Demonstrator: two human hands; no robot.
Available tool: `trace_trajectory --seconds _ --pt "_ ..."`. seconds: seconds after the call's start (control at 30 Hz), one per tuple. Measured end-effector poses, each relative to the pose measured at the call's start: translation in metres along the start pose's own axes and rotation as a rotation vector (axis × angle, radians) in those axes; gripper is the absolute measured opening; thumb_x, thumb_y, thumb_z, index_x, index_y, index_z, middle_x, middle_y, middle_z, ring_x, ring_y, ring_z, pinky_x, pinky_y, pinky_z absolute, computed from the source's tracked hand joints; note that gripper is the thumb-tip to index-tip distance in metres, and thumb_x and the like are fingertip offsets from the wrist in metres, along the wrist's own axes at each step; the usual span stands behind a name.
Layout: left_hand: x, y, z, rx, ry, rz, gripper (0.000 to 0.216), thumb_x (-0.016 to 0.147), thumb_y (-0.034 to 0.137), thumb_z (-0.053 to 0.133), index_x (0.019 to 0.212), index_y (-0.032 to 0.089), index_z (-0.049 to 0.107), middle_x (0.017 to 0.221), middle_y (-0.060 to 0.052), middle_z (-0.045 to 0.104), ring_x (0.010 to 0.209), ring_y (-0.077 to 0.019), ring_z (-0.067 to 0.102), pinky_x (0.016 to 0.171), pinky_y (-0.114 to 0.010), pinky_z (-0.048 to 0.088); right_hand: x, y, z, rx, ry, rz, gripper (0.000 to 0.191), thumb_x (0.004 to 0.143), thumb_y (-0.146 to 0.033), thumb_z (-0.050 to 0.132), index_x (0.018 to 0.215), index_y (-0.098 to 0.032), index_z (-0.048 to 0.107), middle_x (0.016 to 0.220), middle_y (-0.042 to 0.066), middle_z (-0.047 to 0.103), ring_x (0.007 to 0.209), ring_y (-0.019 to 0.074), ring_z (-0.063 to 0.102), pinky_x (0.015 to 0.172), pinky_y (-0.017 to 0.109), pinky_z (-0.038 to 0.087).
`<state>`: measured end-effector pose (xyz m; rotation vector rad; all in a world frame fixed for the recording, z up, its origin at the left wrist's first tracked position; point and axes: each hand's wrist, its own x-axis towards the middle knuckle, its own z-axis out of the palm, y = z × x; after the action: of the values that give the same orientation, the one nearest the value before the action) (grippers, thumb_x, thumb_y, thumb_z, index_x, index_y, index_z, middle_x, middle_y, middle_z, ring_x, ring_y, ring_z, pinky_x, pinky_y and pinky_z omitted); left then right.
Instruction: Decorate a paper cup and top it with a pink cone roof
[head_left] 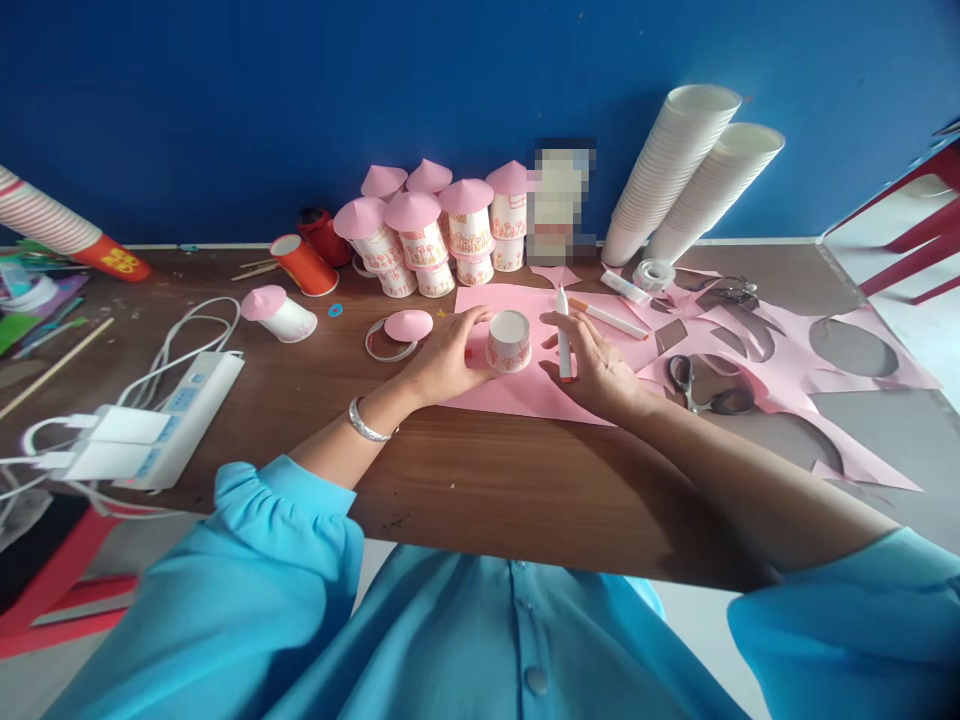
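A small white paper cup (508,341) with orange drawings stands upside down on a pink paper sheet (525,390). My left hand (444,357) is wrapped round the cup's left side and holds it. My right hand (592,362) grips a white marker (563,333) held upright, just right of the cup. A pink paper cone (408,325) lies left of my left hand, beside a thin white ring (384,343).
Several cone-topped cups (442,225) stand at the back against the blue wall. Two stacks of white cups (686,170) lean at the back right. Scissors (694,385), tape (654,274) and pink offcuts (847,350) lie right. A power strip (180,415) sits left.
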<state>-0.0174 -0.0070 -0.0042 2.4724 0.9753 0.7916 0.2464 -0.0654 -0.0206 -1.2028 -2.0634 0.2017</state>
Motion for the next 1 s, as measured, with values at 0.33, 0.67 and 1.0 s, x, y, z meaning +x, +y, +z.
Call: trace_trajectory --seconds 0.33,0.67,1.0 --pt "0.010 0.014 0.011 -0.163 0.004 -0.089 0.054 0.081 0.037 0.084 0.126 0.018 0.059 0.125 -0.015 0.072 0.113 -0.0328 0.069 0.096 -0.050 0.058 0.005 -0.007 0.015 0.226 0.027 0.060 0.064 0.096 -0.053 0.069 0.148 -0.024 0.046 0.137 0.017 0.065 0.124 0.0333 0.070 0.101 0.053 0.062" --pt "0.007 0.017 -0.004 -0.366 -0.075 -0.157 0.052 0.088 0.046 0.073 0.127 0.016 0.058 0.107 -0.009 0.070 0.090 -0.0209 0.063 0.080 -0.036 0.053 0.003 -0.012 0.012 0.403 0.051 0.025 0.080 0.091 -0.042 0.081 0.155 -0.030 0.035 0.157 0.019 0.052 0.135 0.0326 0.064 0.109 0.056 0.058" --pt "0.004 0.014 -0.003 -0.187 -0.080 -0.058 0.055 0.089 0.052 0.074 0.130 0.017 0.061 0.110 -0.010 0.073 0.097 -0.0246 0.066 0.086 -0.038 0.054 0.009 -0.017 0.009 0.068 0.089 -0.179 0.067 0.094 -0.033 0.075 0.151 -0.027 0.040 0.152 0.019 0.060 0.138 0.0356 0.062 0.108 0.057 0.057"
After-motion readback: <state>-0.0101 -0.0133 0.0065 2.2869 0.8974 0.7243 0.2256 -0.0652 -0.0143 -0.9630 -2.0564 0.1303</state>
